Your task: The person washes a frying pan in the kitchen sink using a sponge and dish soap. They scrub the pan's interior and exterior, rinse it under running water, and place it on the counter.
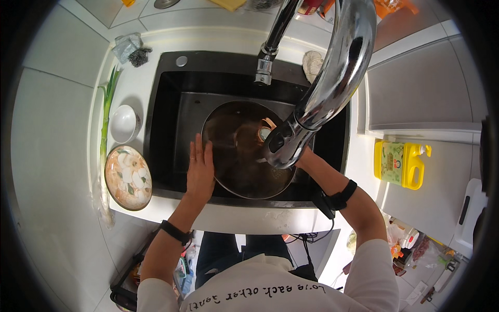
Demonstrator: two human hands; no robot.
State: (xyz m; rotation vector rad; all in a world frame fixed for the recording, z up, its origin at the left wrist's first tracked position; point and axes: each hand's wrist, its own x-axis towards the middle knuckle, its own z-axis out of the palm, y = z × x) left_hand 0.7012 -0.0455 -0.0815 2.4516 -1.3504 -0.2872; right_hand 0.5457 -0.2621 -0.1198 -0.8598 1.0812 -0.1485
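Observation:
A large dark round pan (249,183) with a thin pale rim rests in the black sink (165,117). My left hand (200,167) lies flat with straight fingers against the pan's left rim. From the right, my right hand (266,122) reaches over the pan. Its curled fingertips show around a small pale object (264,134), too hidden to name. The chrome faucet head (286,146) covers most of that hand. Brownish reflections or liquid show inside the pan; I cannot tell which.
Left of the sink stand a white bowl (124,123), a floral plate (128,178) and a long green onion (104,124). A dark scrubber (139,57) lies behind them. A second slim spout (264,72) hangs at the back. At right is a yellow pump jug (411,165).

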